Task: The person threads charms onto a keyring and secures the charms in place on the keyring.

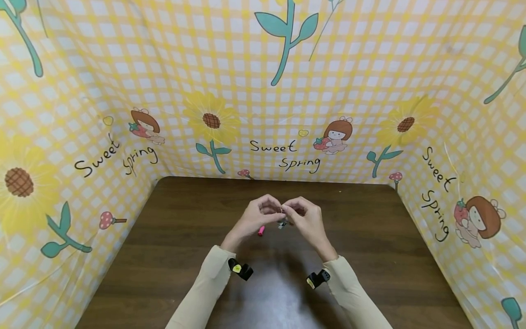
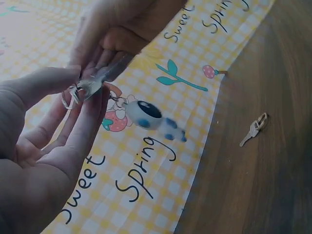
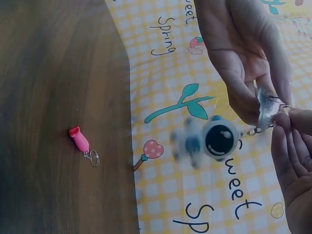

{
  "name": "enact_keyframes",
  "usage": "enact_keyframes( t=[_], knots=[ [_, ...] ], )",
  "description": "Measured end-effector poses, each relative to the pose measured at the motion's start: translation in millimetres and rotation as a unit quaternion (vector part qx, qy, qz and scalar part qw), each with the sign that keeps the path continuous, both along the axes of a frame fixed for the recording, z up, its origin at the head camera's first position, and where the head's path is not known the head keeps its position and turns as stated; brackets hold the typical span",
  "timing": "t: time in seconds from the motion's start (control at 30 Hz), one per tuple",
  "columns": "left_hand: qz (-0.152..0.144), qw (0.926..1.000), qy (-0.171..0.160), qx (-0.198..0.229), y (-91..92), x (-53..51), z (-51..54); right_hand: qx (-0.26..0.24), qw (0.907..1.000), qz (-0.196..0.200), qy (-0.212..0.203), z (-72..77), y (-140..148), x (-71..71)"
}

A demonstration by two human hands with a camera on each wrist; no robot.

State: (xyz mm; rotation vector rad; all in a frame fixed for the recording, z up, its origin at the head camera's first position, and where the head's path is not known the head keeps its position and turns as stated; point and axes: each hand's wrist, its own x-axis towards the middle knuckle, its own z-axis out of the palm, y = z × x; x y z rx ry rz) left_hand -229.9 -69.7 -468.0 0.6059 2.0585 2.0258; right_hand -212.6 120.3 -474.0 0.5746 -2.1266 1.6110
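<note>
An astronaut keychain (image 2: 144, 114) hangs from my fingertips; its white and blue figure with a dark visor is blurred in the right wrist view. My left hand (image 1: 255, 215) pinches the silvery metal fitting (image 2: 90, 88) at its top between thumb and fingers. From the other side my right hand (image 1: 305, 220) pinches the same fitting, and the two hands' fingertips meet there. A thin ring (image 2: 67, 100) shows beside the left fingers. Fingers cover part of the fitting, so its exact shape is hard to make out.
On the brown wooden table (image 1: 185, 256) lies a pink keychain (image 3: 80, 140) with a small split ring, near my left hand. A key (image 2: 253, 130) with a ring lies on the table's other side. Yellow checked cloth (image 1: 230, 59) walls the table at the back and sides.
</note>
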Motion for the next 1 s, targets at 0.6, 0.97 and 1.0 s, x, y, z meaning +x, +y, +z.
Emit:
enact_keyframes(
  t=[0.6, 0.97, 1.0],
  knots=[
    [0.009, 0.9991, 0.036, -0.022, 0.8, -0.8, 3.9, -0.019, 0.9997, 0.014, -0.010, 1.5, 3.9, -2.2],
    [0.041, 0.9949, 0.071, -0.058, 5.8, -6.1, 6.5, -0.002, 0.9996, -0.007, -0.029, 7.4, 1.8, -3.5],
    [0.042, 0.9942, 0.075, -0.064, 5.8, -6.0, 6.0, -0.001, 0.9994, -0.006, -0.034, 6.8, 2.2, -3.8]
  ],
)
